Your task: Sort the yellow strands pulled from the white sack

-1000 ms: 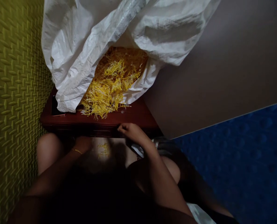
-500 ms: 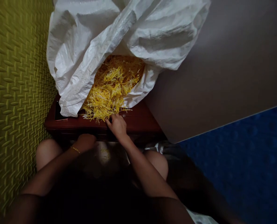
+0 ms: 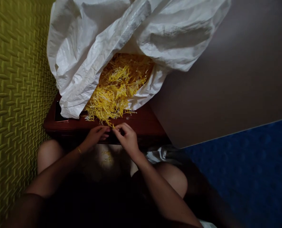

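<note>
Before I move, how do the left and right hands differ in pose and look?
The left hand has a gold-coloured bracelet at its wrist; the right hand has none visible.
The right hand's thumb and finger appear closed on a small yellow strand; the left hand's fingers point toward it, their grip unclear.
Both are bare, fingertips close together by the near edge of the dark red surface.

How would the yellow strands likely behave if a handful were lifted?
The yellow strands look thin and loosely tangled, so a handful would probably sag and trail stragglers. Being wispy, with gaps between them, they are likely light for their bulk.
</note>
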Demonstrator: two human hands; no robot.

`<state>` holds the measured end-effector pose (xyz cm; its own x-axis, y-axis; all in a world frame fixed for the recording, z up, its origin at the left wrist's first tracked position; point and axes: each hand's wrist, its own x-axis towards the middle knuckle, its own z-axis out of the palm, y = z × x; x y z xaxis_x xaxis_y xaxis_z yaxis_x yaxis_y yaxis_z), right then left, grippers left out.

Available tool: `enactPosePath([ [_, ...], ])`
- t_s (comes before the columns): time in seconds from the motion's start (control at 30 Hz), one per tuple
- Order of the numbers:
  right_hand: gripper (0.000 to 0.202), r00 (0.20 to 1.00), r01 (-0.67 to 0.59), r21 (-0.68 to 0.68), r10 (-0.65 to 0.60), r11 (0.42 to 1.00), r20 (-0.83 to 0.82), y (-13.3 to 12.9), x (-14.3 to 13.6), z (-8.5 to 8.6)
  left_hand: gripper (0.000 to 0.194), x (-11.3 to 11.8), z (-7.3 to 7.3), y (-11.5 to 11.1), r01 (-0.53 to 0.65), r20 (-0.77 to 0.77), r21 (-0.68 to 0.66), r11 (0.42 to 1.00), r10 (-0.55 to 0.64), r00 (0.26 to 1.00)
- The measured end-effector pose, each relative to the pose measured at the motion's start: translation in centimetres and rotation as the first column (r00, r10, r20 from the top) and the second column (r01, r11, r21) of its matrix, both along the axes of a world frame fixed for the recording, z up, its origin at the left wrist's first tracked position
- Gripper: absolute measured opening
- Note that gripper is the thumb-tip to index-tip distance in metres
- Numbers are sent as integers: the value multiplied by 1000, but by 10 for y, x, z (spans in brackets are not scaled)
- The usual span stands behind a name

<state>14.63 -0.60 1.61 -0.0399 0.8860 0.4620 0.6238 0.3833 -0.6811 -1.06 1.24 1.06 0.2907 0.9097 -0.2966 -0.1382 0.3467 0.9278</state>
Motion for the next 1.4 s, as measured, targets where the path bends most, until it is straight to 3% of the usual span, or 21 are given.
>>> enactPosePath([
  [0.1, 19, 975, -90, 11, 86, 996, 207, -11, -4, -4, 29, 6, 1, -2, -37, 168, -71, 997, 49, 985],
  [0.23, 23, 902, -176, -10, 165, 984, 399, -17, -6, -10, 26, 8, -2, -1, -40, 212, -80, 996, 57, 976],
  [0.3, 21, 922, -187, -22, 183, 982, 342, -17, -5, -11, 26, 7, -3, 0, -33, 225, -93, 995, 53, 973],
  [0.43, 20, 986, -162, -70, 163, 984, 15, -12, -1, -12, 26, 3, -3, 2, -43, 237, -80, 996, 61, 970],
  [0.57, 23, 968, -144, -135, 111, 980, -226, -7, -2, -17, 31, 0, -4, 2, -36, 215, -104, 994, 58, 975],
  [0.87, 20, 879, -290, -327, 115, 899, -463, -7, -8, -26, 30, 6, -7, 1, -76, 213, -74, 994, 90, 973],
  [1.13, 20, 878, -311, -332, 136, 890, -459, -11, -9, -24, 27, 3, -10, 2, -19, 137, -68, 998, 28, 990],
  [1.3, 23, 885, -458, -408, 359, 790, -297, -8, 10, -7, 24, 7, -12, -5, 54, 126, -30, 998, -50, 991],
  [1.37, 24, 848, -529, -463, 457, 711, -267, -6, 20, 0, 22, 11, -14, -8, 102, 101, -21, 995, -99, 990],
  [1.4, 24, 808, -582, -499, 528, 642, -261, -6, 24, 4, 21, 12, -15, -9, 113, 92, -16, 993, -111, 990],
])
